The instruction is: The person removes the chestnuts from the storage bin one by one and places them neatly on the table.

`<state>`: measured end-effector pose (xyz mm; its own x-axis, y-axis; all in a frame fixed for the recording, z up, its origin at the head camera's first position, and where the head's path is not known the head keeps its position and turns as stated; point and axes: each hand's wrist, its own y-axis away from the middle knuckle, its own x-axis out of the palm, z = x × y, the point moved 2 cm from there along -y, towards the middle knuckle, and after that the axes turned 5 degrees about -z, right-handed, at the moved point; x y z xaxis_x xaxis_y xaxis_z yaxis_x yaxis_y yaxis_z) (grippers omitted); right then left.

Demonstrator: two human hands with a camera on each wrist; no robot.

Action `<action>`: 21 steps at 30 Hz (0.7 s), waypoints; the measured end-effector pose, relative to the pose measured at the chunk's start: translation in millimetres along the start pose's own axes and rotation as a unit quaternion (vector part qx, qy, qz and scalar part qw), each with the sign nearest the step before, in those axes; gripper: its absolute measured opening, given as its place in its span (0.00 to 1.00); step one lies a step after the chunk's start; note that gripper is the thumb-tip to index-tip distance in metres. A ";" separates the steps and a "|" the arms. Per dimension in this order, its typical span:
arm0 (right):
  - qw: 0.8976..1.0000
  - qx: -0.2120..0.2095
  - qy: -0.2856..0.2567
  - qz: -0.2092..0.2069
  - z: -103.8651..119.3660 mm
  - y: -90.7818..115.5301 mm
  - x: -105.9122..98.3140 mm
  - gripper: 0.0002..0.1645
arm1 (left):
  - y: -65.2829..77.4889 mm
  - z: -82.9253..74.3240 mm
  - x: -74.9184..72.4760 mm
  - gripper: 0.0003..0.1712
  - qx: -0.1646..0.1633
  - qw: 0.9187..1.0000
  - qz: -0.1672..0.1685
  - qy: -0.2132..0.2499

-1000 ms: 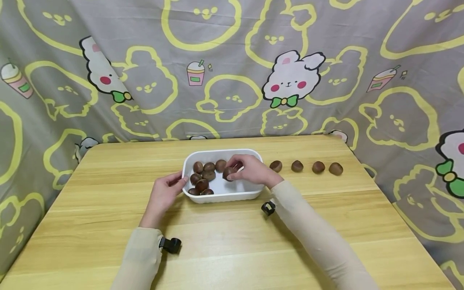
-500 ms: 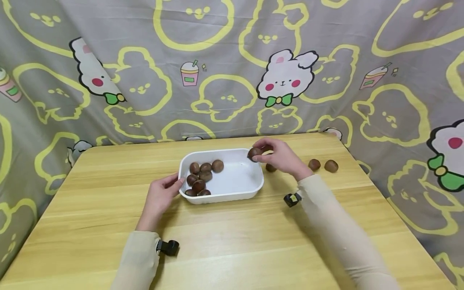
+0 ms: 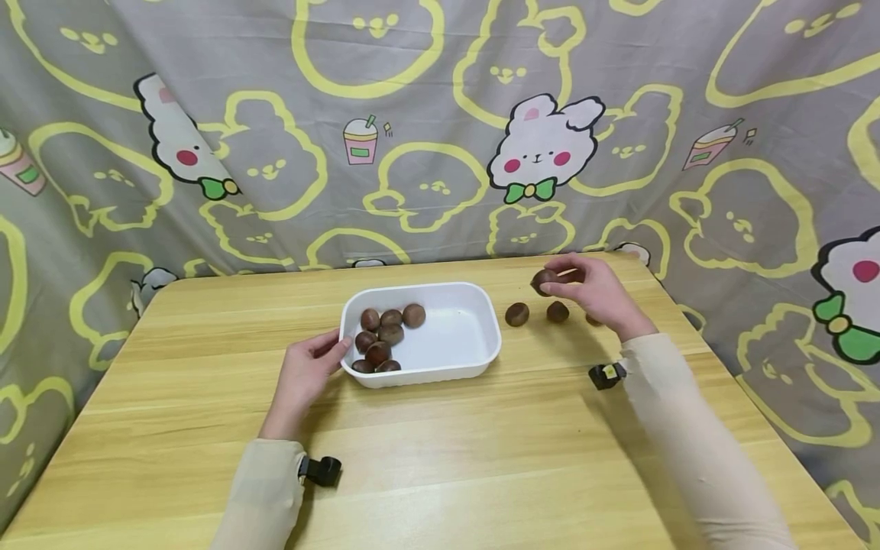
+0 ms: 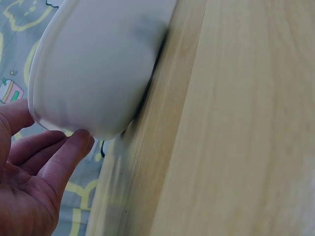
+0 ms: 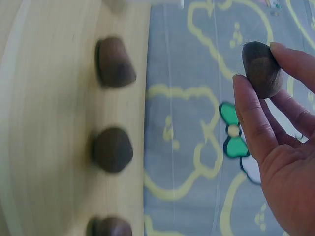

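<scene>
A white tray (image 3: pixel 440 373) stands on the table, with several brown chestnuts (image 3: pixel 390 334) gathered in its left half. At the tray's left end my left hand (image 3: pixel 307 372) pinches the rim, thumb above and fingers against the outer wall (image 4: pixel 98 73). Farther right, my right hand (image 3: pixel 596 289) holds a chestnut (image 3: pixel 541 283) above the table. In the right wrist view that chestnut (image 5: pixel 262 70) sits between thumb and fingertips. Below the hand a row of chestnuts lies on the wood, including a near one (image 3: pixel 517 314) and a middle one (image 3: pixel 558 311); another is partly hidden by the hand.
The light wooden table (image 3: pixel 426 458) reaches back to a grey curtain (image 3: pixel 426 191) with yellow cartoon outlines. A black wrist camera (image 3: pixel 321 470) sits on the left sleeve, and another wrist camera (image 3: pixel 606 375) on the right one.
My right hand has lifted a chestnut out of the tray and carried it right, over the row on the table. My left hand has stayed at the tray's left end.
</scene>
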<state>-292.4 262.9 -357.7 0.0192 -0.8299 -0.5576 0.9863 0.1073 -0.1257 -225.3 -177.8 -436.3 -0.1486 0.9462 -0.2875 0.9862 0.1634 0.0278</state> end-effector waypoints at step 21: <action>0.992 0.069 0.078 -0.077 -70.8 24.1 -82.2 0.35 | 0.6 -1.3 -0.9 0.26 -0.006 1.000 0.003 0.008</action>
<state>-281.8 372.4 -373.0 -0.1487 -0.7345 -0.6621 0.9887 -0.0993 -0.1120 -224.7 -178.2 -434.8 -0.1435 0.9513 -0.2728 0.9862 0.1603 0.0402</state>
